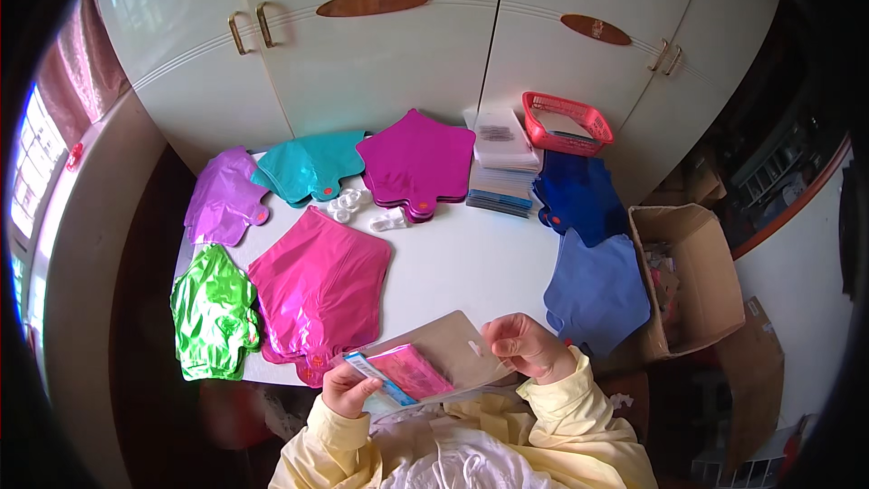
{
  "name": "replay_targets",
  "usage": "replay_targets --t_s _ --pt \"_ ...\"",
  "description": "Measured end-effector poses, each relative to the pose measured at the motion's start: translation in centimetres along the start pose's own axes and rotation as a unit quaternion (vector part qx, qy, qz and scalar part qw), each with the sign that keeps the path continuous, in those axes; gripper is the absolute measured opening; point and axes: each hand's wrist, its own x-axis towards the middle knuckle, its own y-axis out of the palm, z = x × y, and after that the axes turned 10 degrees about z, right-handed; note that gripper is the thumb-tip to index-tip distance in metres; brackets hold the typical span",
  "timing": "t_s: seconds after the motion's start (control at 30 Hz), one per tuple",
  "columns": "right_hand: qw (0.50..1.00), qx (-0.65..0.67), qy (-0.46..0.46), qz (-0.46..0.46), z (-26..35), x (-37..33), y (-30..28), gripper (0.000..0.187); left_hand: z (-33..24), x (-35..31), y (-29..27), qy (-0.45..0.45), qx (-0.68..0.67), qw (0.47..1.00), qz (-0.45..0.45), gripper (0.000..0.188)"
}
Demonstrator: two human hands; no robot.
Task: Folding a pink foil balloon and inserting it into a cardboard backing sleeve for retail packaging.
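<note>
The left hand (348, 389) gripped a folded pink balloon (412, 369) with a blue-and-white card strip along its edge, fingers closed around the near end. The balloon sat partly inside a clear plastic bag (444, 349), held just off the near edge of the white table (462, 258). The right hand (525, 344) pinched the bag's far corner between thumb and fingertips, close to the small hang hole. Both wrists came out of pale yellow sleeves (570, 398).

On the table, a stack of flat pink balloons (317, 285) lay near the front edge, just beside the left hand. A shiny green balloon (213, 312) rested at the front left corner, touching the pink stack. Along the left edge lay a lilac balloon (222, 199), and beside it, toward the back, a teal one (308, 167). A magenta star-shaped stack (418, 163) sat at the back middle, with small white plastic pieces (358, 206) just in front of it. A pile of clear bags (502, 158) stood at the back right, next to a red basket (566, 122). Dark blue balloons (579, 195) and lighter blue ones (597, 290) covered the right edge. An open cardboard box (697, 281) stood beyond that edge.
</note>
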Motion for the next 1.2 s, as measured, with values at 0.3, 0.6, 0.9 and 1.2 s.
replay_targets --t_s 0.3,0.6,0.9,1.2 --pt "0.993 -0.09 -0.053 -0.057 -0.6 0.2 0.5 0.022 0.2 0.2 0.4 0.025 -0.011 0.998 -0.057 0.012" --pt "0.943 -0.259 -0.121 -0.173 0.1 1.8 -0.3 0.011 0.7 1.7 3.1 0.015 0.022 0.996 -0.083 0.02" --pt "0.795 -0.534 -0.101 -0.268 1.7 5.8 -5.9 0.017 -1.7 2.7 4.6 -0.075 0.589 0.803 -0.055 0.021" --pt "0.507 -0.812 -0.141 -0.255 0.2 7.1 -4.0 0.02 -0.4 6.8 3.9 0.218 0.737 0.618 0.163 0.026"
